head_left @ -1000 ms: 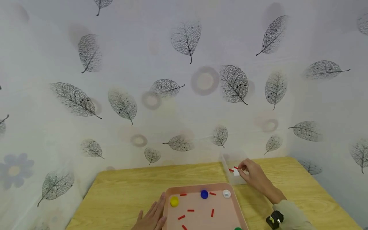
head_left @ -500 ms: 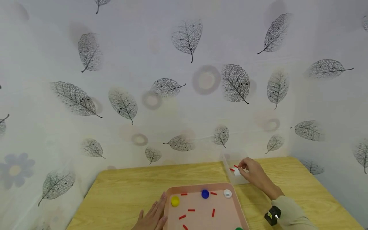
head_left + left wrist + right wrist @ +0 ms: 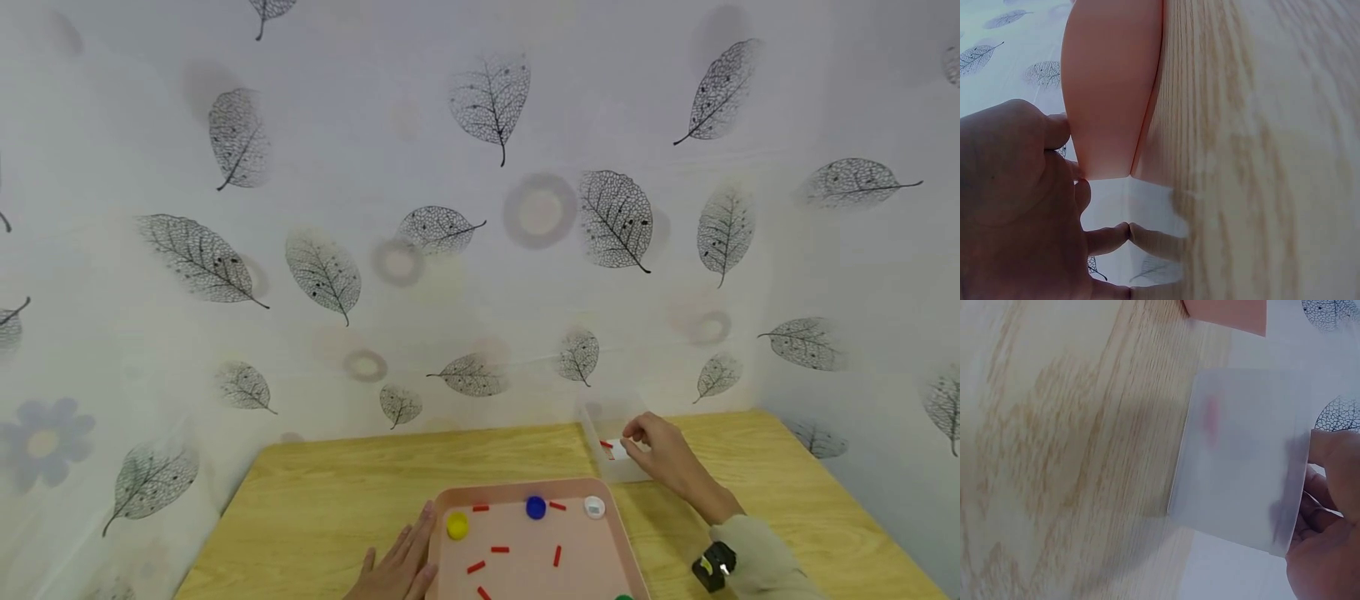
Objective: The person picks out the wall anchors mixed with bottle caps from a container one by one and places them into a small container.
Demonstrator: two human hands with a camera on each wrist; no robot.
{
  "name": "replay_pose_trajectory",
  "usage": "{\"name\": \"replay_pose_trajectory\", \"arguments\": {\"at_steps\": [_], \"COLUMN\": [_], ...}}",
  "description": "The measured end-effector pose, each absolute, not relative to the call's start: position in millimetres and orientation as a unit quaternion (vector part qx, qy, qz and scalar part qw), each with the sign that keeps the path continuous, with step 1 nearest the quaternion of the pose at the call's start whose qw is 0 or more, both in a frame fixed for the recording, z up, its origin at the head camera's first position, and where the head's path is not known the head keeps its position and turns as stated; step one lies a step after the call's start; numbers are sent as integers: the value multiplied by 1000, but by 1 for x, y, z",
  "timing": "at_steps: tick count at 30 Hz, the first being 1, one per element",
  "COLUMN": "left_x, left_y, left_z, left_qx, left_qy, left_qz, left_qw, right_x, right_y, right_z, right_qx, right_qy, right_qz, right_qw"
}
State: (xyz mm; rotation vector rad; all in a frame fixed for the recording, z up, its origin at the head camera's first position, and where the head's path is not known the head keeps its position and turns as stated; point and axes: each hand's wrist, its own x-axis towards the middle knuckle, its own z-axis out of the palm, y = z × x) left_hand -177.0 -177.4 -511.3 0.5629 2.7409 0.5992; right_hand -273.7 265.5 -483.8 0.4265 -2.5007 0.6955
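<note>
My left hand [image 3: 397, 567] rests beside the left rim of a pink tray [image 3: 618, 542]. In the left wrist view its fingertips [image 3: 1110, 239] touch the table and one digit meets the tray wall [image 3: 1113, 94]. My right hand [image 3: 663, 454] is over a translucent plastic box [image 3: 630, 472] behind the tray, thumb and forefinger slightly apart; nothing shows between them. Inside the box lie a white piece [image 3: 618, 450] and red sticks [image 3: 606, 444], one blurred. The right wrist view shows the box wall [image 3: 1247, 462] hiding the fingertips, with a red blur through it.
Several short red sticks [image 3: 500, 550] lie scattered in the tray. Along its edges sit a yellow cap [image 3: 457, 525], a blue cap [image 3: 536, 507], a white cap [image 3: 594, 507] and a partly cut-off green one [image 3: 624, 597]. A leaf-patterned wall covering stands behind the wooden table [image 3: 337, 475].
The red stick pinched in my right hand has been let go and dropped into the box. My left hand keeps its place; the view has shifted slightly.
</note>
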Motion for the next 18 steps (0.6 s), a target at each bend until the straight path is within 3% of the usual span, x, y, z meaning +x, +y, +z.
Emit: {"name": "replay_pose_trajectory", "arguments": {"at_steps": [10,18], "left_x": [-177,-175], "left_y": [-177,-177], "left_z": [-508,-505], "left_qx": [204,212], "left_qy": [949,947], "left_qz": [203,193], "left_qw": [131,145], "right_x": [-258,-235], "right_y": [257,242], "right_z": [-470,-457], "right_qx": [176,151], "right_qy": [-894,-897], "right_qz": [281,319], "right_qw": [301,265]}}
